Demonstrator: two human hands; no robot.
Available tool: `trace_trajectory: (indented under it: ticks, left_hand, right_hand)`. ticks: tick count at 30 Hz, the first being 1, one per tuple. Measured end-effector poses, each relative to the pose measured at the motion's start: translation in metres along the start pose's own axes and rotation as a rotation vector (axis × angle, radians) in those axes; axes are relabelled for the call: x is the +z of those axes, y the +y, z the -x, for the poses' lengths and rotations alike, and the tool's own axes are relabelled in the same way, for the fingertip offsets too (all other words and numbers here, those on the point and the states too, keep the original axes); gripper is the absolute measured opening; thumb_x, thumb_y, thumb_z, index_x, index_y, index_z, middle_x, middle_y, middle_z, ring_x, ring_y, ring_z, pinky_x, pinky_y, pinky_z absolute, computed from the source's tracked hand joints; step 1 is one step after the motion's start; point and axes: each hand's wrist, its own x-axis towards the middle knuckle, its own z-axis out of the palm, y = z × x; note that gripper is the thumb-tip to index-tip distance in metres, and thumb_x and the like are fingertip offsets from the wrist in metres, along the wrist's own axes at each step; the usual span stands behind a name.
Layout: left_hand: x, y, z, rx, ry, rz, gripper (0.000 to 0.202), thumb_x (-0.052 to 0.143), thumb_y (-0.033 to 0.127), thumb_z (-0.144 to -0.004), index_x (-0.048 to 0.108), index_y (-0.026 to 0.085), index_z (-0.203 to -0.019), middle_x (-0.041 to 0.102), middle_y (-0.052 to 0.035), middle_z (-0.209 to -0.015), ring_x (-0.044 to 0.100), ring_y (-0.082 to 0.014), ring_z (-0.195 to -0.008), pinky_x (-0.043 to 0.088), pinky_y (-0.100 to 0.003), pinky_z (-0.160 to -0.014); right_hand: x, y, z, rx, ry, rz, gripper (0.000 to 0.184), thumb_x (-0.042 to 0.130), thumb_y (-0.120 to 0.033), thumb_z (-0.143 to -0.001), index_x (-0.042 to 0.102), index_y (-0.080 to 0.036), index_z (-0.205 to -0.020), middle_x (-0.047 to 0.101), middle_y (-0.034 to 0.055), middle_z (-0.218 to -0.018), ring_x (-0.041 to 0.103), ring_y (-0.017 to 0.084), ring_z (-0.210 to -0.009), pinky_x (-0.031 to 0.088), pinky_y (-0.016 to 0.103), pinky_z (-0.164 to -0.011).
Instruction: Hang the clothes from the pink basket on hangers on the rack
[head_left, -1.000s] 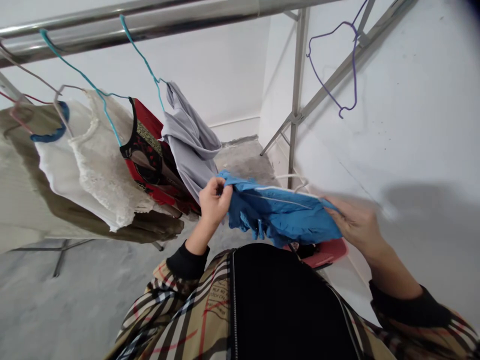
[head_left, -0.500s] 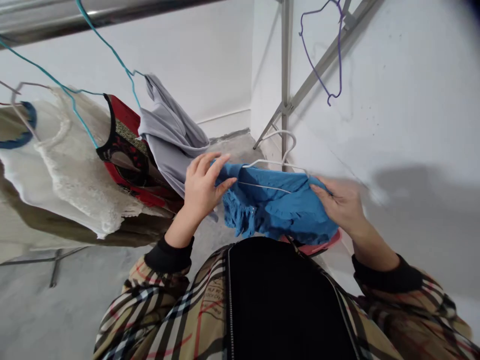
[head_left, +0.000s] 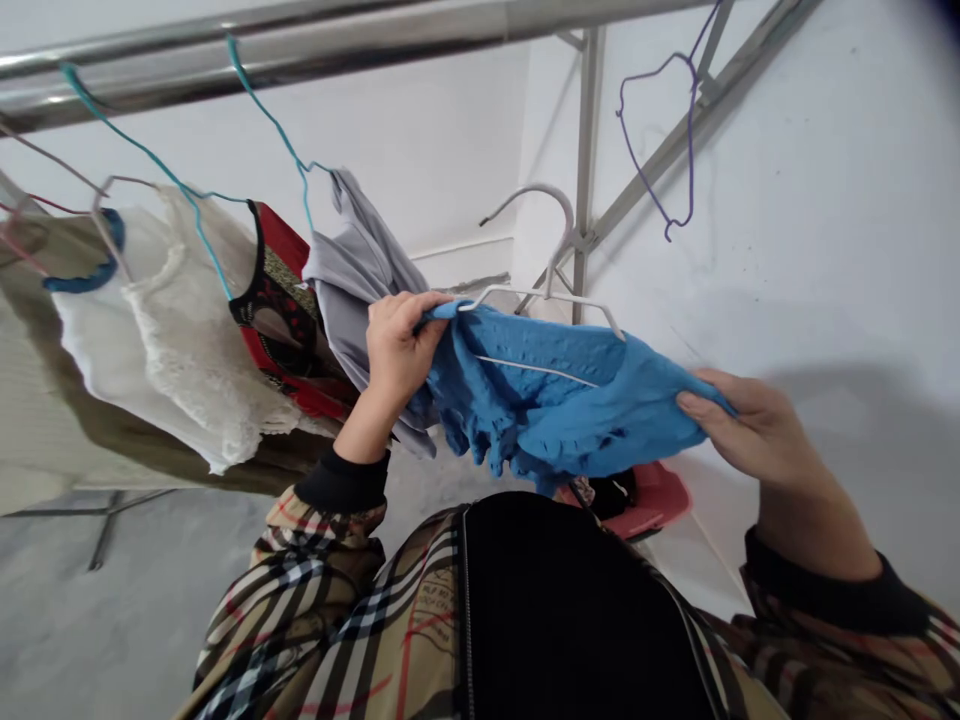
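Observation:
A blue garment [head_left: 600, 430] with a gathered, ruffled part stretches between my hands. A white hanger [head_left: 559, 240] sits inside its neckline, hook pointing up and to the left; its lower bar shows in the opening. My left hand [head_left: 405, 340] pinches the garment's left edge between thumb and fingers. On the other side, my right hand [head_left: 742, 420] grips the right end and pulls it outward. The tips of the hanger's arms are hidden under the cloth.
A metal rail [head_left: 375, 50] crosses above, bearing a grey garment [head_left: 367, 270], a red and black top [head_left: 281, 310] and a white lace top [head_left: 187, 330] at left. A purple hanger [head_left: 690, 130] hangs by the wall brace. Below stands a pink basin [head_left: 652, 500] with dark cloth.
My right hand has moved outward to the right, spreading the blue garment wider. The hanger stands higher in view, and my left fingers have closed on the cloth. The rail shows more fully.

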Motion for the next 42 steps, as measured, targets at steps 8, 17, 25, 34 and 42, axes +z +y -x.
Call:
trace_trajectory:
  ticks: [8, 17, 25, 34, 42]
  left_hand:
    - [0.017, -0.032, 0.047, -0.159, -0.036, 0.016, 0.036, 0.062, 0.035, -0.088, 0.063, 0.02, -0.12, 0.065, -0.01, -0.117, 0.059, -0.0227, -0.112, 0.045, -0.04, -0.099]
    - [0.036, -0.017, 0.139, -0.374, -0.21, 0.243, 0.029, 0.06, 0.033, -0.088, 0.066, 0.021, -0.114, 0.072, -0.0088, -0.106, 0.066, -0.0229, -0.103, 0.051, -0.041, -0.093]
    - [0.027, -0.008, 0.156, -0.457, -0.267, 0.299, 0.025, 0.059, 0.035, -0.088, 0.07, 0.021, -0.106, 0.073, -0.0091, -0.106, 0.067, -0.0232, -0.102, 0.052, -0.042, -0.093]
    - [0.036, 0.003, 0.162, -0.479, -0.349, 0.336, 0.024, 0.059, 0.033, -0.086, 0.071, 0.021, -0.103, 0.075, -0.0087, -0.102, 0.068, -0.0235, -0.1, 0.053, -0.041, -0.092]
    - [0.065, 0.012, 0.172, -0.468, -0.507, 0.396, 0.022, 0.06, 0.031, -0.087, 0.07, 0.022, -0.105, 0.074, -0.0078, -0.104, 0.068, -0.0225, -0.102, 0.051, -0.041, -0.095]
  right_hand:
    - [-0.011, -0.009, -0.021, 0.124, 0.25, 0.129, 0.017, 0.06, -0.037, -0.083, 0.072, -0.026, -0.088, 0.068, 0.0029, -0.068, 0.062, 0.018, -0.059, 0.047, 0.029, -0.054]
    - [0.026, -0.061, -0.113, -0.142, 0.549, 0.153, 0.029, 0.05, -0.04, -0.088, 0.069, -0.018, -0.089, 0.065, 0.0032, -0.068, 0.059, 0.016, -0.064, 0.046, 0.029, -0.062]
    - [0.084, -0.094, -0.195, -0.015, 0.384, 0.273, 0.029, 0.043, -0.038, -0.095, 0.063, -0.019, -0.086, 0.063, 0.0055, -0.073, 0.06, 0.022, -0.076, 0.043, 0.033, -0.071]
    - [0.163, -0.093, -0.194, -0.043, 0.103, -0.013, 0.023, 0.045, -0.032, -0.094, 0.061, -0.018, -0.102, 0.064, 0.0067, -0.079, 0.06, 0.023, -0.081, 0.046, 0.036, -0.08]
    - [0.163, -0.013, -0.147, -0.13, 0.1, -0.313, 0.051, 0.046, -0.045, -0.094, 0.043, -0.021, -0.139, 0.06, 0.0074, -0.111, 0.056, 0.015, -0.081, 0.049, 0.031, -0.079]
